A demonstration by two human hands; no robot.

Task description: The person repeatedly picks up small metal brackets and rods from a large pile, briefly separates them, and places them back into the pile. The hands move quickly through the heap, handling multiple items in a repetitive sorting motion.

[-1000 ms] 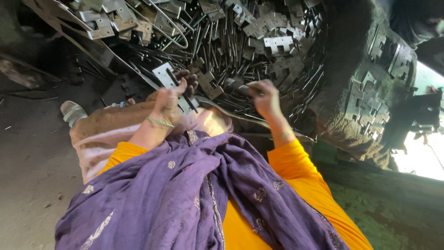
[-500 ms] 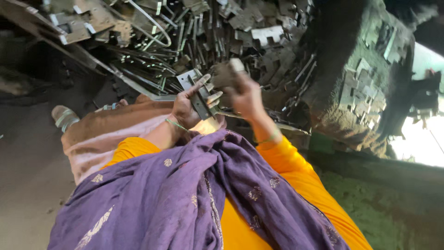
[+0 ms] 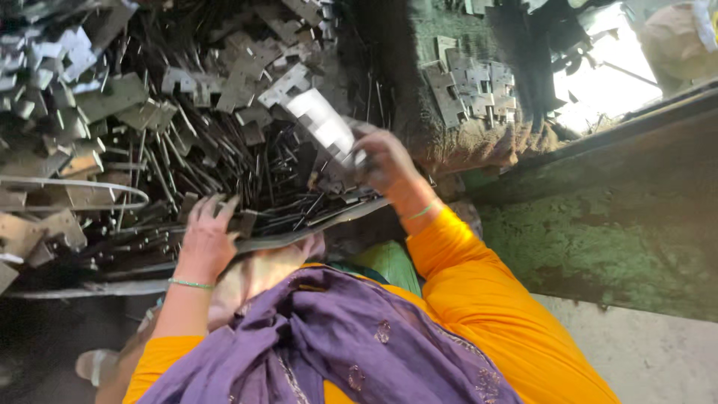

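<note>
- The right hand (image 3: 385, 158) grips one flat, pale grey notched metal plate (image 3: 323, 123); its fingers are closed around the plate's lower end.
- The plate's long axis runs toward ten o'clock from that hand, up over the heap.
- The left hand (image 3: 207, 238) lies at about seven o'clock of the plate, well apart from it, so the right hand is the nearer one.
- The left hand's fingers (image 3: 212, 206) are spread wide and hold nothing; they rest on a heap of dark thin metal rods and stamped grey plates (image 3: 187, 150).
- Count: two hands, one held plate; the loose rods and plates are too many to count.
</note>
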